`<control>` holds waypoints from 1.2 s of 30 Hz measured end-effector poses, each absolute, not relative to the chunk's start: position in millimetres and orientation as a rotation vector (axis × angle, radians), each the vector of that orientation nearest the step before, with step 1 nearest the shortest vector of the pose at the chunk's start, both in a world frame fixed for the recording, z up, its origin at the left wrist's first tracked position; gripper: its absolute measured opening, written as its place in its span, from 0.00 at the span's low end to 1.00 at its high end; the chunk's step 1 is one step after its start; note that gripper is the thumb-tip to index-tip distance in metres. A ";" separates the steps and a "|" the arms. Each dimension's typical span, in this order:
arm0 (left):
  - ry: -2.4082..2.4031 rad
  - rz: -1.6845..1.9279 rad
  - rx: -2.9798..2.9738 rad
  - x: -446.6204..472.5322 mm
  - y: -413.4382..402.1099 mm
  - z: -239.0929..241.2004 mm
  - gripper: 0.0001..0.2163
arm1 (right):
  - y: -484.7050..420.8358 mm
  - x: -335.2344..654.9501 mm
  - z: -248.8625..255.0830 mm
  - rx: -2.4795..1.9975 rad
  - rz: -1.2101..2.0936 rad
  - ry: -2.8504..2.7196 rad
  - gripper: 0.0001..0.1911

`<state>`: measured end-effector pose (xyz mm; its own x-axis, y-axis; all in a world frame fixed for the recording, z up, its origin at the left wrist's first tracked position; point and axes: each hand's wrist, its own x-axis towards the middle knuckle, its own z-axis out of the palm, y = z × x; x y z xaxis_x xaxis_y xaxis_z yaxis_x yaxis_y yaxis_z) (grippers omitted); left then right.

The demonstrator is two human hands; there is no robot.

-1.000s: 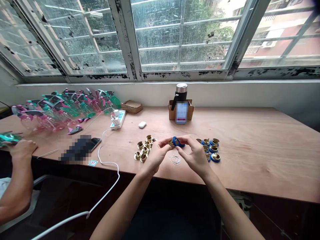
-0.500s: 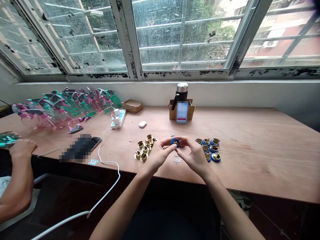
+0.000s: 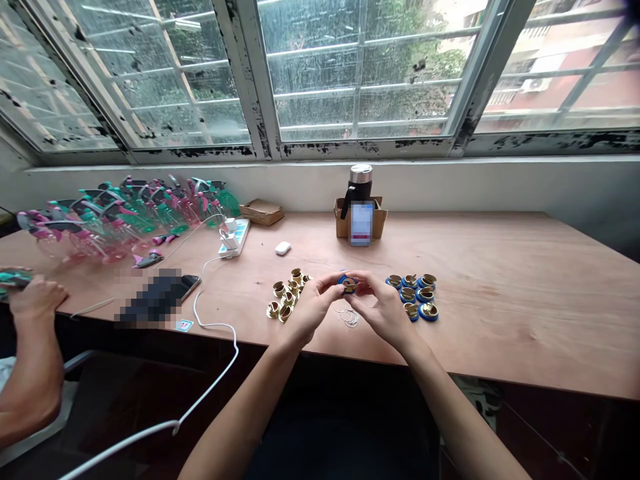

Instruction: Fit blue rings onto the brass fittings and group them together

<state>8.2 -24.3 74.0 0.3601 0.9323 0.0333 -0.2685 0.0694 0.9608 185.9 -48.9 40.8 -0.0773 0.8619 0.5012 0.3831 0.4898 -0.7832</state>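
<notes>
My left hand (image 3: pixel 311 305) and my right hand (image 3: pixel 379 308) pinch a round gold metal fitting with a blue ring (image 3: pixel 347 285) between them, just above the table. Fingertips cover parts of its rim. Beside my left hand stand several plain gold metal fittings (image 3: pixel 287 298), cup-shaped with flared rims, partly hidden by that hand. To the right of my right hand, several gold fittings with blue rings (image 3: pixel 419 294) sit in rough rows. Thin whitish loops (image 3: pixel 349 317) lie on the table below the held piece.
A black bottle (image 3: pixel 361 179) stands in a cardboard box (image 3: pixel 379 223), a phone (image 3: pixel 361 223) leaning in front. A white case (image 3: pixel 283 248), power strip (image 3: pixel 237 240) and cable (image 3: pixel 196 303) lie left. Several spray bottles (image 3: pixel 125 220) fill the back left; another person's hand (image 3: pixel 37 297) works there.
The held fitting has been tilted in my fingers, so more of its gold part shows inside the blue ring. The whole view has shifted slightly.
</notes>
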 end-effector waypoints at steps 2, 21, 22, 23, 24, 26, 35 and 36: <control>0.730 1.042 1.131 6.8 -23.6 73.6 0.15 | -50.4 185.4 43.2 -1.060 0.635 -1.668 0.18; 0.779 1.061 1.493 -3.2 -24.5 74.2 0.14 | -48.3 191.6 38.2 -0.980 0.942 -1.410 0.12; 0.781 1.053 1.505 -3.2 -24.5 74.0 0.15 | -48.8 192.0 39.0 -0.985 0.934 -1.401 0.11; 0.779 1.044 1.515 -3.1 -24.5 74.0 0.15 | -49.3 192.2 40.0 -0.988 0.922 -1.393 0.11; 0.772 1.036 1.518 -2.8 -24.6 74.2 0.15 | -49.8 192.3 41.1 -0.988 0.907 -1.387 0.10; 0.750 1.031 1.508 -1.8 -24.7 74.8 0.15 | -50.8 192.2 43.0 -0.988 0.866 -1.376 0.09; 0.856 1.018 1.573 0.1 -21.8 76.2 0.12 | -49.4 194.4 43.3 -0.971 0.887 -1.339 0.12; 0.868 1.030 1.588 -0.4 -21.0 75.7 0.12 | -49.3 194.4 43.1 -0.965 0.914 -1.361 0.13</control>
<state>-0.4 -21.0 75.7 0.3765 0.9050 0.1982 0.0421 -0.2304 0.9722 194.4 -49.3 43.1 0.0158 0.9354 0.3533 0.0265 0.3528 -0.9353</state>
